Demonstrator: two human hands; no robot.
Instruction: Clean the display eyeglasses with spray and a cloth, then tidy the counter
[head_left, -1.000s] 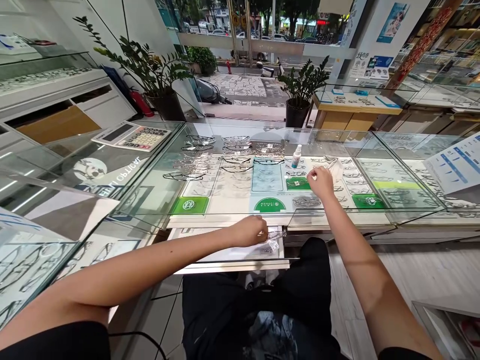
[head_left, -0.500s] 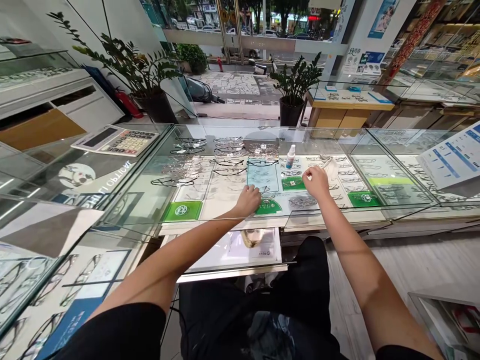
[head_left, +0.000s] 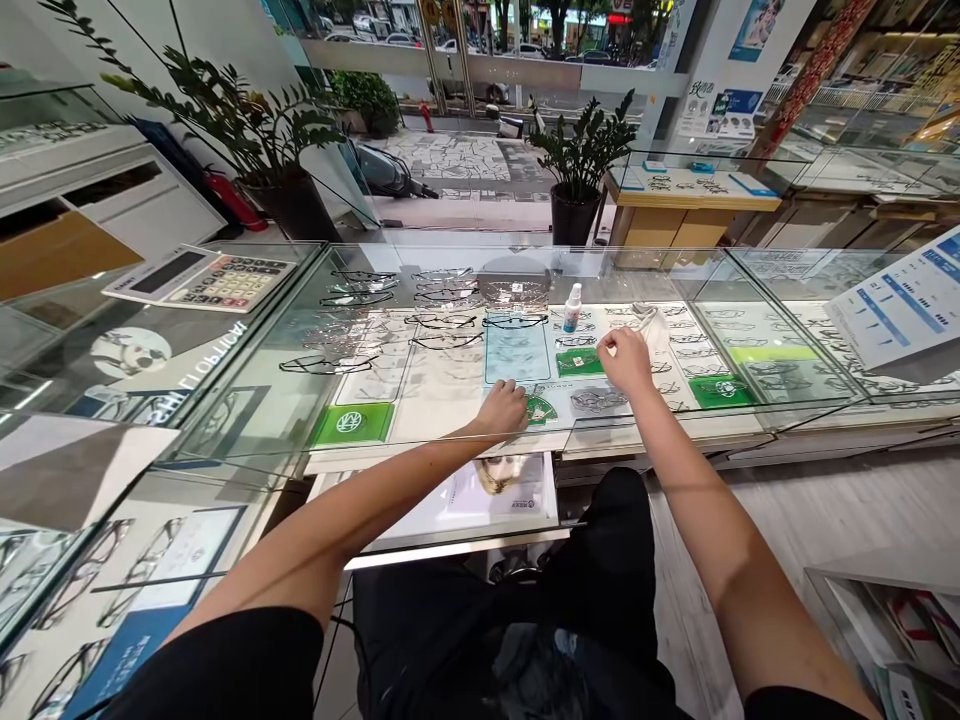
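Step looked like eyeglasses [head_left: 516,322] handling at the display counter [head_left: 439,400]; I had left hand [head_left: 502,409] curled, right hand [head_left: 627,361] pinched narrow, couldn't tell what either held; next move called for light touch

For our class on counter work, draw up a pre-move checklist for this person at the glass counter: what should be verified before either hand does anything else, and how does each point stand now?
1. Spray bottle upright on the glass counter: ok.
2. Right hand apart from the bottle: ok; a gap shows between them.
3. Left hand free of any object: cannot tell; its fingertips are too small in view.
4. Drawer pushed in: not ok; it stands pulled out below the counter edge.
5. Calculator away from both hands: ok; it lies far off on the left.
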